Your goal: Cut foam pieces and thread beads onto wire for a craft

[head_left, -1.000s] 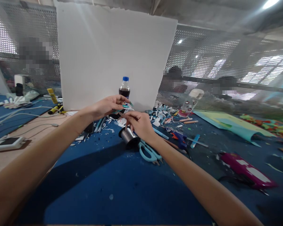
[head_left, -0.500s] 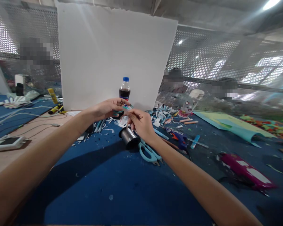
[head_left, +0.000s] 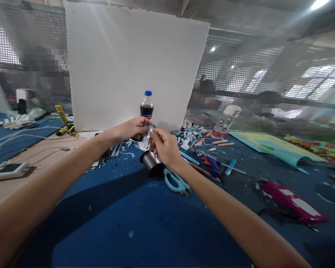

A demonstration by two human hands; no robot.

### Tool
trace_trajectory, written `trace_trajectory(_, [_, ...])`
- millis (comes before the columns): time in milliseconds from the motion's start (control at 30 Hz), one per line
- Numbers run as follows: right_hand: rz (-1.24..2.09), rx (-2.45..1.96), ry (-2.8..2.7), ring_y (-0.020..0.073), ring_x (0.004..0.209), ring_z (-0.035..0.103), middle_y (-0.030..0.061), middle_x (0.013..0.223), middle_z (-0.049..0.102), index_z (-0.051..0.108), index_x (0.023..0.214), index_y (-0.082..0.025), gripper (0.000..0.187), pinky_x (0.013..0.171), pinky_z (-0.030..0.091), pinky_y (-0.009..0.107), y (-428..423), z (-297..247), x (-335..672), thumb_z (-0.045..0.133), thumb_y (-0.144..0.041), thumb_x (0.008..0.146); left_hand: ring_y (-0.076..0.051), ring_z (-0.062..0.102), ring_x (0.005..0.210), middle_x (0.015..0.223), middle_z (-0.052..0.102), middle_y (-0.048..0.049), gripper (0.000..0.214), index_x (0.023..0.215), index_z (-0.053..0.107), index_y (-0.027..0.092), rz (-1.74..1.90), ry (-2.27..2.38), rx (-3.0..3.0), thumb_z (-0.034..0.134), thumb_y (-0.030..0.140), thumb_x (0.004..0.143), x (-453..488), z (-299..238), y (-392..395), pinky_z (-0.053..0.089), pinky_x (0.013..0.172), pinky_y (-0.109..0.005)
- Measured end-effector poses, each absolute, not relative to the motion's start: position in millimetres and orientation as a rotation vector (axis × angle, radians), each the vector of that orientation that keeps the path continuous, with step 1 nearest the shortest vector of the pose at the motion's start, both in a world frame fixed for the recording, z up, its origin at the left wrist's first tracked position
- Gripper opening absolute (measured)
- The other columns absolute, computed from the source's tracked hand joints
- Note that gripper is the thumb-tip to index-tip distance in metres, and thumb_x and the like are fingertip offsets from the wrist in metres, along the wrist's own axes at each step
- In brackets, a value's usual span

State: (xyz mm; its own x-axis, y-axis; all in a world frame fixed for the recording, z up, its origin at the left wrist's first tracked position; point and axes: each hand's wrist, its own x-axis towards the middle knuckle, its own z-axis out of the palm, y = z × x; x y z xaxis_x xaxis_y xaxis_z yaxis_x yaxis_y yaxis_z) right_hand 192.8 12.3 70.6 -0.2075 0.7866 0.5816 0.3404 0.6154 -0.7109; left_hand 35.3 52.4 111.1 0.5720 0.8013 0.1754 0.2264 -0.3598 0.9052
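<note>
My left hand [head_left: 134, 128] and my right hand [head_left: 165, 146] meet over the middle of the table, fingertips pinched close together. Between them shows a small teal piece [head_left: 149, 127], mostly hidden by the fingers; its kind I cannot make out. Just below the fingertips is something clear and shiny [head_left: 146, 140], perhaps plastic. A dark spool [head_left: 150, 163] with a silvery winding lies on its side under my right hand. Beside it, light-blue-handled scissors [head_left: 174, 181] lie partly behind my right forearm. A cola bottle with a blue cap [head_left: 147, 106] stands behind my hands.
A white board [head_left: 136, 67] rises at the back. Paper scraps [head_left: 194, 134], a blue glue gun [head_left: 213, 166] and a magenta device [head_left: 293, 204] lie to the right, near a white-lidded bottle [head_left: 226, 121]. Cables and a white device [head_left: 9, 170] lie left.
My fingers have shifted slightly, and the teal piece between them shows less than before. The clear shiny thing below shows more. The spool and scissors have stayed in place.
</note>
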Motion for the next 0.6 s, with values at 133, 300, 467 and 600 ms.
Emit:
trace_trajectory(133, [0.659, -0.903, -1.738, 0.0059, 0.033, 0.043, -0.0038, 0.047, 0.052, 0.045, 0.064, -0.02, 0.029, 0.039, 0.034, 0.02, 14, 72, 192, 0.041, -0.034, 0.09, -0.014, 0.042, 0.066, 0.077, 0.048, -0.0023, 0.018, 0.086, 0.044, 0.019, 1.143, 0.961, 2.425, 0.035, 0.033, 0.091, 32, 118, 46, 0.034, 0.063, -0.028])
trace_trajectory(300, [0.695, -0.886, -1.774, 0.006, 0.034, 0.043, -0.0033, 0.047, 0.052, 0.047, 0.066, -0.018, 0.027, 0.04, 0.035, 0.02, 15, 72, 189, 0.04, -0.03, 0.089, -0.014, 0.042, 0.067, 0.076, 0.05, -0.0032, 0.014, 0.077, 0.041, 0.018, 1.027, 0.977, 2.94, 0.04, 0.026, 0.089, 32, 119, 41, 0.033, 0.062, -0.027])
trace_trajectory(467, [0.708, -0.903, -1.777, 0.0061, 0.035, 0.045, -0.0033, 0.048, 0.052, 0.048, 0.067, -0.018, 0.026, 0.042, 0.036, 0.021, 16, 69, 190, 0.042, -0.03, 0.089, -0.014, 0.043, 0.065, 0.073, 0.051, -0.0032, 0.014, 0.076, 0.044, 0.017, 0.917, 1.008, 3.036, 0.039, 0.023, 0.088, 34, 118, 41, 0.032, 0.059, -0.027])
trace_trajectory(600, [0.732, -0.902, -1.786, 0.0063, 0.037, 0.045, -0.0033, 0.05, 0.052, 0.053, 0.072, -0.018, 0.027, 0.043, 0.036, 0.022, 16, 68, 190, 0.042, -0.035, 0.089, -0.014, 0.042, 0.063, 0.069, 0.049, -0.0024, 0.018, 0.073, 0.045, 0.017, 0.893, 1.018, 3.052, 0.037, 0.017, 0.088, 34, 119, 42, 0.03, 0.057, -0.026])
